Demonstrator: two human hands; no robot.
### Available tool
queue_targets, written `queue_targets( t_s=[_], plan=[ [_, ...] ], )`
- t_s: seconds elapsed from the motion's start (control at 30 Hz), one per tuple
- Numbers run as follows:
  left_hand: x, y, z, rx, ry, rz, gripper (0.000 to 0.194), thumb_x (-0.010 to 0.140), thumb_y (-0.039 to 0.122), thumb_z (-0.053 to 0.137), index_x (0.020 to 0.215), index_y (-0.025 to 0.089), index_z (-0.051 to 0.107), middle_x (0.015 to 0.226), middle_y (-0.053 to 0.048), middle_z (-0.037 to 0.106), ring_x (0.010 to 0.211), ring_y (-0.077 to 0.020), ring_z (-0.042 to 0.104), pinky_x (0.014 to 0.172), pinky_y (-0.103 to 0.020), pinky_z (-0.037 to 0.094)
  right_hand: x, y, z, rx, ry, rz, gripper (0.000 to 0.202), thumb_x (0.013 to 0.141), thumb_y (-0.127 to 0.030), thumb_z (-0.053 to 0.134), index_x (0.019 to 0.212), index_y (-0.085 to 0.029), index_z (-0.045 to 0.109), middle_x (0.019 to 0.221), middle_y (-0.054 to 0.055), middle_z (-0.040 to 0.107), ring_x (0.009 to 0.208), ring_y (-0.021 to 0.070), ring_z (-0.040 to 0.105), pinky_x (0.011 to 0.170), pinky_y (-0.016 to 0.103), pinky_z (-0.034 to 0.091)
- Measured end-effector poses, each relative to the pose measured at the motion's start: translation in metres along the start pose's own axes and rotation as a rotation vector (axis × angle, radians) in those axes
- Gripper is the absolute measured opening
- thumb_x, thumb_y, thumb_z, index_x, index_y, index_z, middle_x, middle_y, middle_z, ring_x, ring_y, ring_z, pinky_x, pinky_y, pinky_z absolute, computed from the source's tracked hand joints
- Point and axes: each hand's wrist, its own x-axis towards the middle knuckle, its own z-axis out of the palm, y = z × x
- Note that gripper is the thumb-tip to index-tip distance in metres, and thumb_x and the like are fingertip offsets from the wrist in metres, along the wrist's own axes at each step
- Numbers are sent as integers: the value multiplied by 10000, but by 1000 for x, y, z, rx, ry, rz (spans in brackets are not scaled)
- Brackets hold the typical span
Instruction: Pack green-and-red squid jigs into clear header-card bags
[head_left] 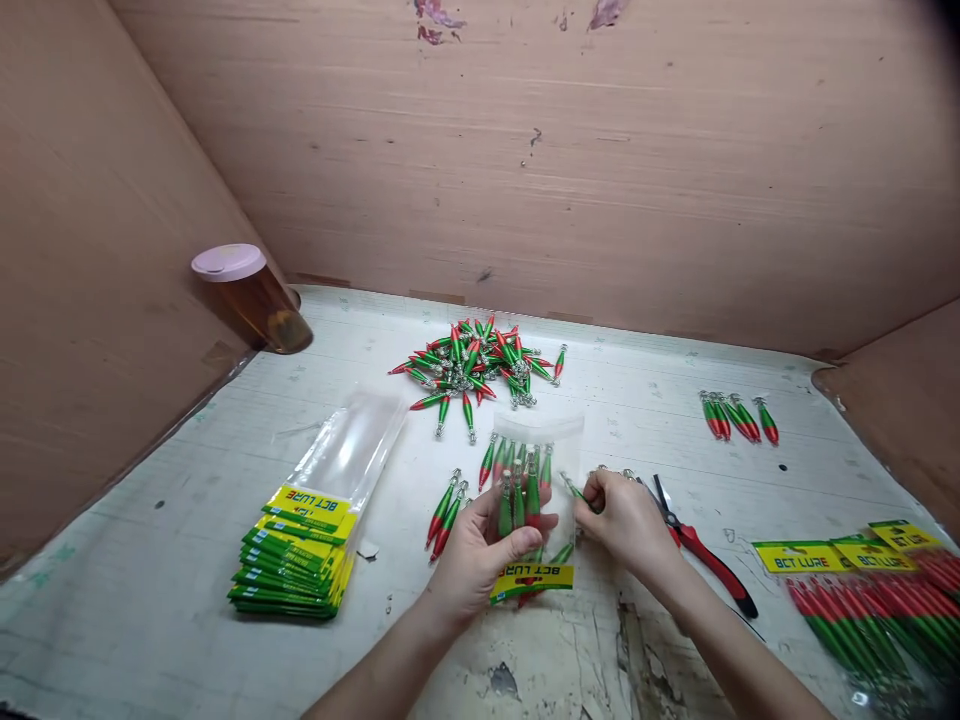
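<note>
My left hand [480, 555] is closed on a clear plastic bag [564, 440] with a yellow and green "BCT LURE" header at its near end. Several red and green fishing lures show through the film, some beneath my thumb. To the right of the bag, my right hand [619, 515] pinches a green fishing lure [573, 487] by the thumb and fingers. Its far end is hidden in the grip. Other lures [446, 510] lie on the table left of my left hand, and more are partly covered behind the bag.
A pile of lures [472, 370] lies at the back, with a small group [739, 418] at right. Flat empty bags [300, 550] are stacked at left. Red-handled pliers [712, 570] rest beside my right hand. Filled packs [855, 600] lie far right; a lidded drink cup [251, 300] stands back left.
</note>
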Motion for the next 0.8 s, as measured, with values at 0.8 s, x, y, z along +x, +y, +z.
queue_targets(
  t_s=[0.8],
  plan=[
    [-5, -14, -7, -322, -501, -388, 487, 655, 168, 824, 1118, 184, 674, 1018, -110, 753, 719, -206, 745, 590, -260, 596, 22, -67, -99, 1016, -145, -239, 391, 830, -262, 689, 1167, -249, 491, 749, -51, 510, 474, 77, 529, 394, 209, 455]
  ],
)
